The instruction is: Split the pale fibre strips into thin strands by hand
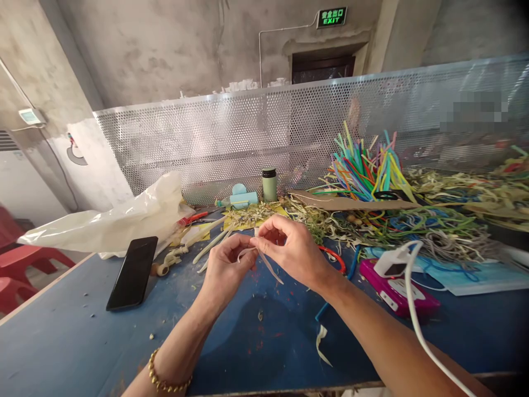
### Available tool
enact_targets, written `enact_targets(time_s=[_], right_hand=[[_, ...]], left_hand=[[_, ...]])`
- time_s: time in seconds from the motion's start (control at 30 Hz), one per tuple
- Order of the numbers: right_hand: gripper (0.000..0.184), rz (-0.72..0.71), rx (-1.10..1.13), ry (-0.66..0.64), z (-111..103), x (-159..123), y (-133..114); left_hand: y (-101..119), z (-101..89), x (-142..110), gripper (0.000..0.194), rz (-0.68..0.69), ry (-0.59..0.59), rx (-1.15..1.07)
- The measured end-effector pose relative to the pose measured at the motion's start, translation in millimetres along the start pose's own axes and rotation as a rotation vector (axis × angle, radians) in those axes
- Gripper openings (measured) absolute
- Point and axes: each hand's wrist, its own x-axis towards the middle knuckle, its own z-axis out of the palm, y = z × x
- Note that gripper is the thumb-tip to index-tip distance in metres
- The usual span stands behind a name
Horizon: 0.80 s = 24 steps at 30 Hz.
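A thin pale beige ribbon-like strip (pixel 270 268) is at the centre of the frame, between the two hands; it is narrow and flat, with a dull, fibrous look, one part looped at the left fingertips and a tapering tail slanting down to the right. The bare left hand (pixel 229 262) pinches it between thumb and curled fingers, with almost no gap; the bare right hand (pixel 295 248) has thumb and forefinger closed together on it, the other fingers bent in. Exactly where the strip passes under the fingertips is hidden. Below the hands, the matte blue tabletop (pixel 82 347) shows between the forearms down to its front edge at the bottom of the frame, with small crumbs and a curled cream scrap (pixel 321 344) at lower centre right. The table's light wooden edge (pixel 45 287) slants across the left. A flat black smartphone (pixel 133 273) borders this space at left, a boxy magenta device (pixel 417 304) at right, and a tangled green-brown fibre heap (pixel 450 184) beyond the hands at centre right.
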Motion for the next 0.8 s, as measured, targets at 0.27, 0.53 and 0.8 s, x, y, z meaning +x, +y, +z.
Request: enact_targets(time_s=[0.27,0.53,0.8], right_hand=[[0.012,0.038,0.111,-0.020,-6.5,1.6,-0.6],[0.011,-0.070,0.064,-0.021,-8.5,-0.6,-5.7],[0.012,-0.387,-0.158,0.020,-5.1,-4.0,-7.2]], left_hand=[[4.0,-1.9,-2.1,0.009,-0.082,-0.061,-0.054],[0.7,-6.8,0.4,0.007,-0.110,-0.047,-0.130],[-1.3,-12.4,2.4,0.010,-0.137,-0.059,-0.339]])
